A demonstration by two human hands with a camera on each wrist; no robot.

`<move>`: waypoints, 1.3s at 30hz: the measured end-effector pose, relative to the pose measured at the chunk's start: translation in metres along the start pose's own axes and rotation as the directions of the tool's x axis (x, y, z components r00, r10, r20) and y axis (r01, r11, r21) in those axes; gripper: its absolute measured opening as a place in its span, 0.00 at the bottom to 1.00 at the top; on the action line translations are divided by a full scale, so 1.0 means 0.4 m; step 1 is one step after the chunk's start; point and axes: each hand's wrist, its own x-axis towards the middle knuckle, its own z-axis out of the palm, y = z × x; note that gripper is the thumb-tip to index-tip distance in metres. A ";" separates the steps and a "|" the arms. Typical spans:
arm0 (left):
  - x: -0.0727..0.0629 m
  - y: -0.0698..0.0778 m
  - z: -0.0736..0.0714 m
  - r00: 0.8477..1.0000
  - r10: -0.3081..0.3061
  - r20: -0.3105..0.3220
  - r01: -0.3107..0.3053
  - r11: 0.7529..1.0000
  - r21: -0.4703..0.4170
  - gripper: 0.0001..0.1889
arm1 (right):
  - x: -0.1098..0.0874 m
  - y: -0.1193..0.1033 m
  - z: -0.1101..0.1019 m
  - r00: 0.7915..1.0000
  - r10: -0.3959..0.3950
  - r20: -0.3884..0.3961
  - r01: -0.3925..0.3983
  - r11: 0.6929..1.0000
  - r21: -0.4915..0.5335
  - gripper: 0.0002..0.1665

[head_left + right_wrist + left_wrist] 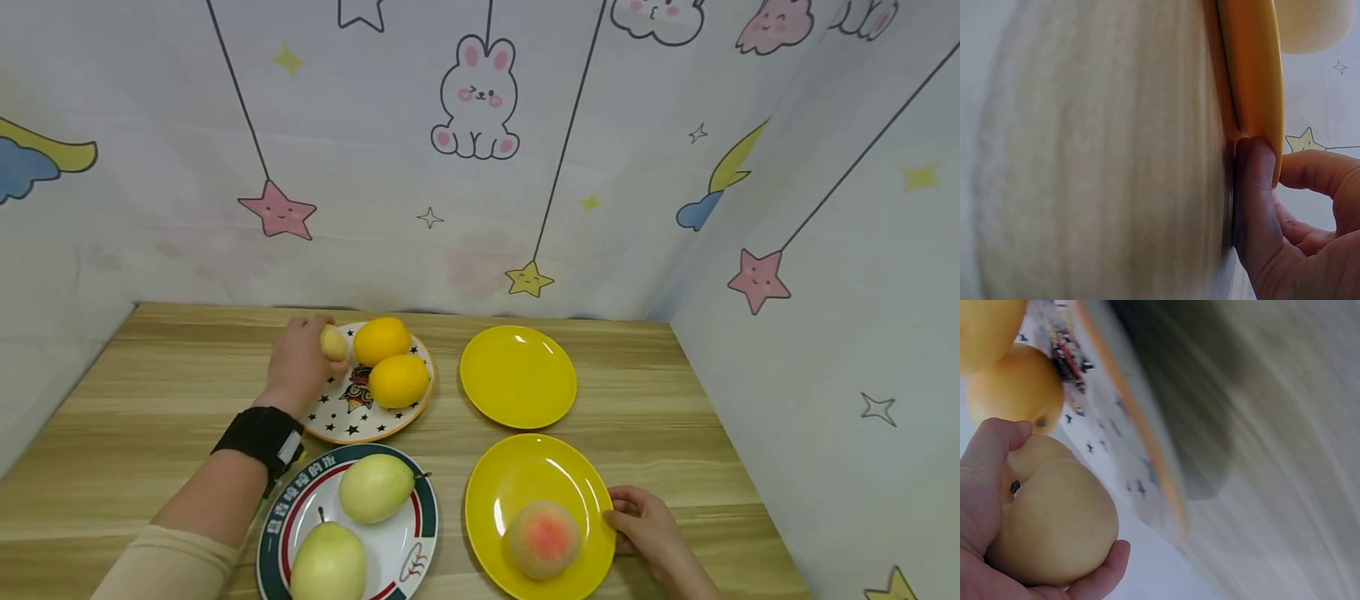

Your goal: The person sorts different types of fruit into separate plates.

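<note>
My left hand (298, 360) grips a pale yellow peach (1060, 512) at the left side of the star-patterned plate (326, 421). In the left wrist view the thumb and fingers wrap round the peach, its stem hollow facing the camera. Two yellow lemon-like fruits (399, 381) lie on that plate beside the held peach. With thumb and fingers, my right hand (647, 529) pinches the right rim of the nearer yellow plate (487, 500). A peach with a red blush (544, 540) sits on this plate.
Behind the nearer yellow plate stands another yellow plate (517, 377) with nothing on it. At the front left, a white plate with a dark green rim (429, 500) bears two green pears (377, 488). A patterned cloth wall (375, 267) bounds the wooden table (187, 367).
</note>
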 end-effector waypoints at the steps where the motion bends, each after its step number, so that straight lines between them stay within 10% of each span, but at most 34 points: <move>1: 0.000 0.006 -0.003 1.000 0.009 -0.001 -0.009 1.000 -0.007 0.37 | 0.000 0.000 0.000 1.000 0.001 -0.001 -0.001 1.000 0.000 0.25; 27: -0.057 0.278 -0.046 0.974 0.227 -0.006 -0.225 0.960 -0.167 0.35 | 0.002 0.000 0.006 0.999 0.013 -0.038 -0.014 1.000 -0.003 0.24; 39: -0.122 0.378 -0.003 0.926 0.378 0.001 -0.371 0.908 -0.193 0.35 | 0.000 0.000 0.008 0.999 0.015 -0.047 -0.016 1.000 -0.010 0.23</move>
